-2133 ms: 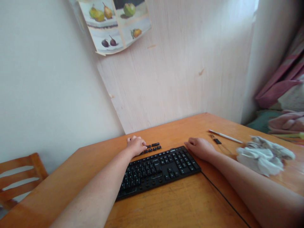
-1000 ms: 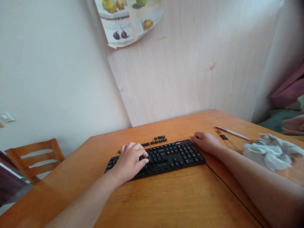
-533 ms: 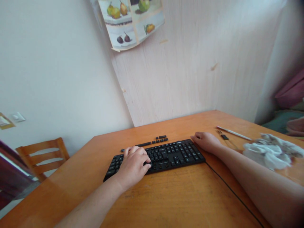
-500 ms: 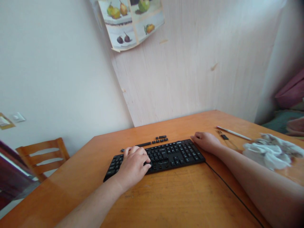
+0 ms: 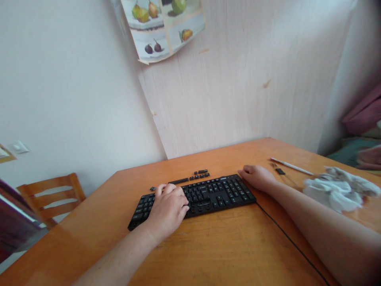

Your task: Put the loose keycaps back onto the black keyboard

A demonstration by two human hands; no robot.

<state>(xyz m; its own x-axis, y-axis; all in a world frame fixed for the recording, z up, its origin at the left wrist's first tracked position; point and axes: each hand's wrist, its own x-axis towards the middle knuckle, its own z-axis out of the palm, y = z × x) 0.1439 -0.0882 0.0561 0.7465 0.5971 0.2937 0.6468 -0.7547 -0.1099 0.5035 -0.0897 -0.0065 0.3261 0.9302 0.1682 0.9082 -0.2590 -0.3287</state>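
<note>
A black keyboard [image 5: 218, 194] lies at a slant on the wooden table. Along its near edge, part of the bottom row shows bare sockets in place of keycaps. My left hand [image 5: 169, 204] rests over the left half of the keyboard, fingers bent down and close together on the lower rows; whatever is under the fingertips is hidden. Behind the keyboard lie several loose black keycaps [image 5: 197, 177], a long space bar [image 5: 178, 181] and a single keycap [image 5: 152, 188]. My right hand [image 5: 257, 177] lies loosely curled on the table beside the keyboard's far right corner, with nothing visible in it.
Right of my right hand lie a black-handled tool with wire loops [image 5: 280, 171], a white pencil-like stick [image 5: 291, 166] and a crumpled cloth [image 5: 333, 194]. The keyboard cable [image 5: 285, 237] runs toward me under my right forearm. A wooden chair [image 5: 52, 196] stands at the left.
My left hand has come from the loose keycaps behind the keyboard onto its lower left rows, and its fingers have drawn closer together since. My right hand stays put; the view shifted slightly.
</note>
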